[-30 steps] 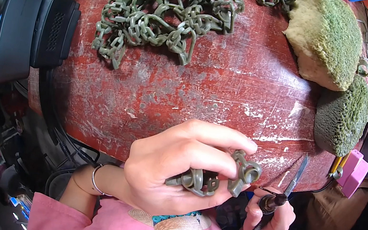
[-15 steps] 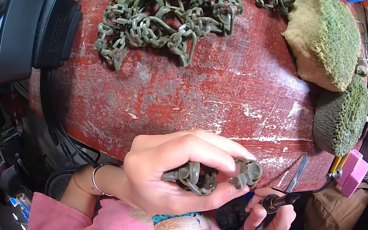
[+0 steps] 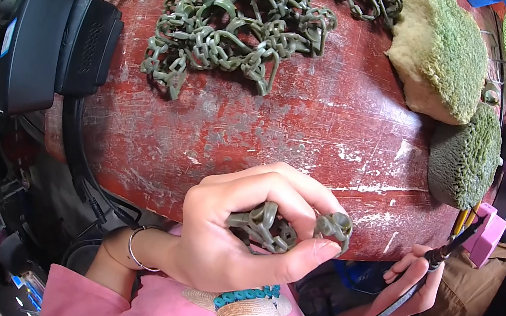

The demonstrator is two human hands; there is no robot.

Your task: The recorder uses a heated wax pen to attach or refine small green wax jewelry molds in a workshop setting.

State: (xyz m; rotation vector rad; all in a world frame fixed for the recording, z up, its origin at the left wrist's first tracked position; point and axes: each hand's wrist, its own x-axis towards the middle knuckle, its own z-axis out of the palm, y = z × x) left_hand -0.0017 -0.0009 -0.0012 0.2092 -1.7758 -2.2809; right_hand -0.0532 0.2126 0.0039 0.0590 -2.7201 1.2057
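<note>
Premises present as a workshop. The red counter (image 3: 257, 132) is heavily scratched, its paint worn through. A batch of green linked pieces (image 3: 231, 42) lies heaped at the far side. Two rough porous blocks (image 3: 465, 158) stand at right; cabled black equipment (image 3: 88, 49) occupies the left. The right hand (image 3: 421, 284) holds a slim dark tool (image 3: 437, 255).
</note>
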